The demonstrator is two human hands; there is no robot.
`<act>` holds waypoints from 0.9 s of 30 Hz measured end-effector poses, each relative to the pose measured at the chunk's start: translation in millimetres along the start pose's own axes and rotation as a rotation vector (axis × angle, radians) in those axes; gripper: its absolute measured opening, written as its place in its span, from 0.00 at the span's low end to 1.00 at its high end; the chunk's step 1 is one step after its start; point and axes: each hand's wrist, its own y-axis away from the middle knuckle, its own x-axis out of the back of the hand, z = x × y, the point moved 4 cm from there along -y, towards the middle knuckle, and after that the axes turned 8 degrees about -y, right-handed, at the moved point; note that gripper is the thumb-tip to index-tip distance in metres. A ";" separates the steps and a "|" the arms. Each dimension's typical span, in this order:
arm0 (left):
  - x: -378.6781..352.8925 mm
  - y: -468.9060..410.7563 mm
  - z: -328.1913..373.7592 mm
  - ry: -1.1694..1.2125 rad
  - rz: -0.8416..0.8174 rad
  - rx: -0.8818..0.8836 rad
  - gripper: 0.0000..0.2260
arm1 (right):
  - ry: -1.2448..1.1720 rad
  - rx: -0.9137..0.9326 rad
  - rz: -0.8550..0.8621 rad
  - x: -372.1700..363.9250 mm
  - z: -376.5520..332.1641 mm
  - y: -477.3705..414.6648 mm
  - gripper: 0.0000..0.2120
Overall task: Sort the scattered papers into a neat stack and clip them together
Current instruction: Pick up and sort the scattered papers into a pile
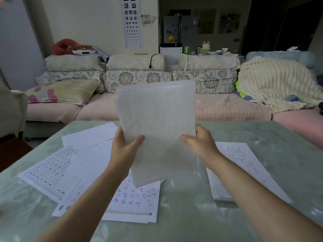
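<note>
Both hands — left hand [125,145] and right hand [198,143] — pinch a sheaf of papers [157,123] upright above the worktop [192,215], likely to square its edges — loose sheets [73,172] lie below.

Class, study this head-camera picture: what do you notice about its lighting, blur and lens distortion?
Head view: dim light, the room's back right nearly black; the held papers are blurred, print unreadable, while the handwritten sheet on the table looks sharper; the glossy table carries a soft sheen; forearms widen toward the lower corners, a wide-angle effect.
</note>
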 end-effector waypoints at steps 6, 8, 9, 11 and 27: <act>3.4 11.6 1.2 -0.153 0.070 -0.071 0.15 | 0.081 0.024 -0.029 -3.6 9.1 11.4 0.13; 3.6 12.4 -0.1 -0.176 0.066 -0.074 0.15 | 0.038 0.020 -0.013 -3.9 8.6 10.3 0.14; 4.0 12.3 -2.8 -0.189 0.060 -0.066 0.15 | 0.018 0.005 -0.016 -5.5 9.7 10.9 0.14; 4.3 13.2 -12.0 -0.224 0.045 -0.023 0.14 | 0.026 -0.035 -0.043 -9.9 17.3 15.2 0.17; -79.6 -4.3 -46.5 -0.329 -0.284 0.413 0.06 | 0.189 -0.350 0.148 85.9 40.1 8.1 0.12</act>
